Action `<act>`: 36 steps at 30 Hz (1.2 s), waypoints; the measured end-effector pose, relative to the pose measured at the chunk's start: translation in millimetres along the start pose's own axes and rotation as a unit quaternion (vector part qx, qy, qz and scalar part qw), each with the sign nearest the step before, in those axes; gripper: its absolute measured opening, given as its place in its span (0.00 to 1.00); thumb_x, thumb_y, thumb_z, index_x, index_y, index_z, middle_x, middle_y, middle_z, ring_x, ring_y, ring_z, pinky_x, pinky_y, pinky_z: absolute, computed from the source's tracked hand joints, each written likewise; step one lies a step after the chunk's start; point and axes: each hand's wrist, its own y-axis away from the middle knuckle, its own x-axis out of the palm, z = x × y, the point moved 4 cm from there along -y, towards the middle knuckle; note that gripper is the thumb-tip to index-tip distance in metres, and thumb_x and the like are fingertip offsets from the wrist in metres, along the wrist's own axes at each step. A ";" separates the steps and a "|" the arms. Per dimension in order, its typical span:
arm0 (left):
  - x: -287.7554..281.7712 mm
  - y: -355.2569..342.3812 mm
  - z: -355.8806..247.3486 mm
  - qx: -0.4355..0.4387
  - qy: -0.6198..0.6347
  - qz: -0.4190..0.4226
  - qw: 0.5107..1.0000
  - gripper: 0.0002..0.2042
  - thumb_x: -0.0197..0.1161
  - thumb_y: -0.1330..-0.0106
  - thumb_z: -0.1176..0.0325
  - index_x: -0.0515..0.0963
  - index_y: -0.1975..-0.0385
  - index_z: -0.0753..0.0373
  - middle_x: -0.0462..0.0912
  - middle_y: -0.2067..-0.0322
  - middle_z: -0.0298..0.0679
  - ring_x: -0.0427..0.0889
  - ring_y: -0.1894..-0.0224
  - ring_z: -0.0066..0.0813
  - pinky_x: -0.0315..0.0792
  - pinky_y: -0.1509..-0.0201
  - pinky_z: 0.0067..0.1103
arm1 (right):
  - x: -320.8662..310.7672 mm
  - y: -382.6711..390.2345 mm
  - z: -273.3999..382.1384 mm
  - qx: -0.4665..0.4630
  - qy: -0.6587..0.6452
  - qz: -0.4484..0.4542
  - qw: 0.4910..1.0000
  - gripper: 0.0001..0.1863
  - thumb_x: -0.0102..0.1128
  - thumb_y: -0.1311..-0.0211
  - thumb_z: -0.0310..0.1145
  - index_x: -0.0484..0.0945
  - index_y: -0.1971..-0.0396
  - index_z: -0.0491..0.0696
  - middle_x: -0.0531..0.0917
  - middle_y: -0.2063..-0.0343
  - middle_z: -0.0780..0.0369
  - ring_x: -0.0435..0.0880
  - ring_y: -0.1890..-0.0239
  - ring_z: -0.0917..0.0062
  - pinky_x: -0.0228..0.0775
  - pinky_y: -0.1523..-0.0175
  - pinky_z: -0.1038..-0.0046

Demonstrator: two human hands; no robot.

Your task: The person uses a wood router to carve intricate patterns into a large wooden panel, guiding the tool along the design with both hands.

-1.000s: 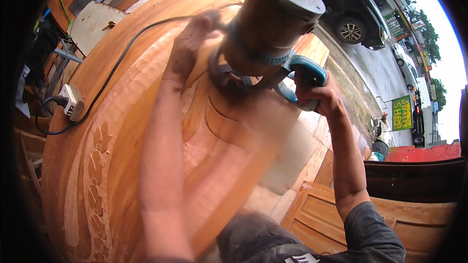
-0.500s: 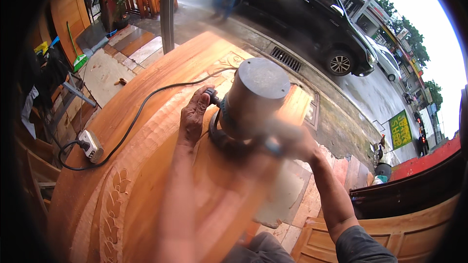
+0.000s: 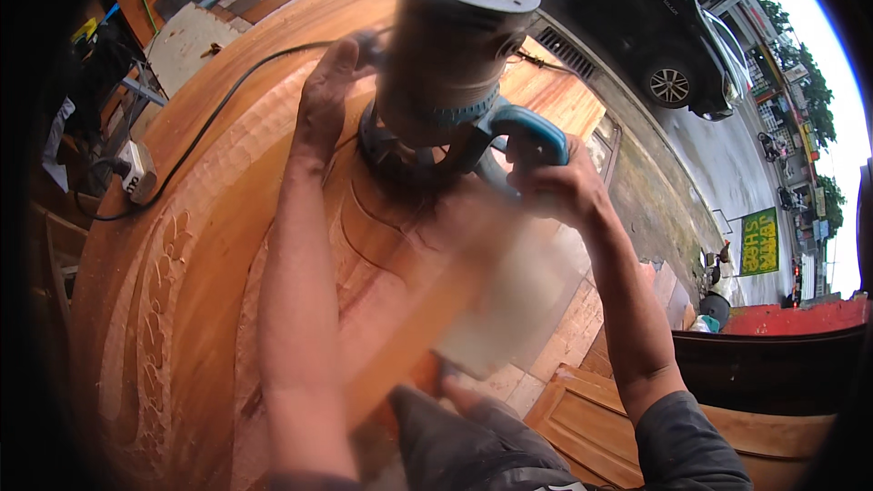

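Note:
A large wood router (image 3: 446,55), with a grey cylindrical motor and teal trim, stands on a carved wooden panel (image 3: 227,255). My left hand (image 3: 327,95) is closed on the dark side knob, which is blurred. My right hand (image 3: 559,177) grips the teal loop handle (image 3: 536,127) on the router's near right side. Beneath the base, curved cut lines (image 3: 373,227) show in the wood, while the bit itself is hidden. A smeary haze covers the area below the base. Along the panel's left part runs a carved leaf pattern (image 3: 159,336).
A black cord (image 3: 214,114) loops across the panel to a white socket block (image 3: 138,171) at its left edge. A panelled wooden door (image 3: 591,418) lies at lower right. Beyond stand a drain grate (image 3: 564,50), a dark parked car (image 3: 637,36) and a green sign (image 3: 759,241).
The router sits higher and appears larger in view, with both hands still on it. The whole scene has shifted, and the person beside the car has left the picture.

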 end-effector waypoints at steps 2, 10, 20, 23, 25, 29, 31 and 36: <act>2.2 1.5 -2.0 0.002 0.000 0.012 1.000 0.29 0.52 0.21 0.44 0.79 0.42 0.67 0.85 0.48 0.39 0.82 0.43 0.32 0.70 0.32 0.29 | -2.6 -1.7 -2.1 0.000 -0.020 0.014 1.000 0.12 0.71 0.55 0.25 0.84 0.66 0.42 0.81 0.79 0.66 0.77 0.80 0.83 0.68 0.72 0.79; 1.2 9.7 -0.8 -0.004 -0.051 -0.009 0.999 0.28 0.51 0.21 0.43 0.81 0.44 0.64 0.86 0.50 0.38 0.83 0.44 0.33 0.70 0.32 0.29 | -7.1 2.5 -3.5 -0.006 -0.007 0.021 1.000 0.13 0.70 0.55 0.24 0.83 0.65 0.42 0.81 0.78 0.64 0.78 0.78 0.81 0.70 0.71 0.77; -0.2 9.6 2.0 -0.033 -0.051 0.021 0.998 0.33 0.59 0.28 0.38 0.78 0.37 0.61 0.83 0.44 0.36 0.78 0.39 0.30 0.65 0.29 0.27 | -12.0 9.6 -4.3 -0.012 -0.025 0.028 0.999 0.14 0.68 0.57 0.21 0.83 0.65 0.41 0.82 0.73 0.64 0.79 0.75 0.82 0.71 0.68 0.78; 2.2 11.6 1.4 -0.038 -0.063 0.021 0.997 0.33 0.58 0.27 0.37 0.78 0.37 0.62 0.83 0.44 0.36 0.78 0.39 0.31 0.65 0.29 0.27 | -14.3 11.9 -4.1 -0.016 -0.022 0.019 0.999 0.14 0.68 0.58 0.21 0.83 0.65 0.42 0.82 0.72 0.65 0.79 0.74 0.82 0.71 0.66 0.78; 4.3 11.7 0.1 -0.036 -0.066 0.028 0.997 0.33 0.57 0.27 0.37 0.78 0.37 0.62 0.83 0.44 0.36 0.78 0.39 0.31 0.65 0.29 0.27 | -16.7 13.2 -5.1 -0.018 -0.014 0.011 1.000 0.15 0.69 0.58 0.21 0.83 0.65 0.42 0.82 0.72 0.66 0.79 0.73 0.82 0.71 0.65 0.79; 4.1 9.8 1.9 -0.032 -0.068 0.042 0.996 0.33 0.56 0.26 0.38 0.78 0.37 0.61 0.83 0.43 0.36 0.78 0.39 0.32 0.65 0.29 0.27 | -19.9 16.0 -6.5 -0.001 -0.011 0.016 1.000 0.14 0.70 0.58 0.21 0.84 0.66 0.43 0.82 0.71 0.67 0.79 0.71 0.83 0.71 0.63 0.78; 4.0 9.7 2.5 -0.038 -0.073 0.045 0.996 0.33 0.56 0.26 0.38 0.78 0.37 0.62 0.83 0.43 0.36 0.78 0.39 0.32 0.65 0.29 0.27 | -20.5 17.5 -7.1 0.003 -0.012 0.017 1.000 0.14 0.70 0.58 0.22 0.84 0.66 0.43 0.82 0.70 0.67 0.79 0.70 0.83 0.71 0.62 0.78; 4.8 9.8 3.2 -0.050 -0.079 0.050 0.994 0.33 0.57 0.26 0.38 0.77 0.37 0.62 0.82 0.43 0.37 0.79 0.40 0.32 0.66 0.29 0.27 | -25.6 19.4 -10.6 -0.003 -0.008 0.010 1.000 0.15 0.70 0.58 0.23 0.84 0.65 0.44 0.82 0.69 0.67 0.79 0.68 0.82 0.71 0.61 0.78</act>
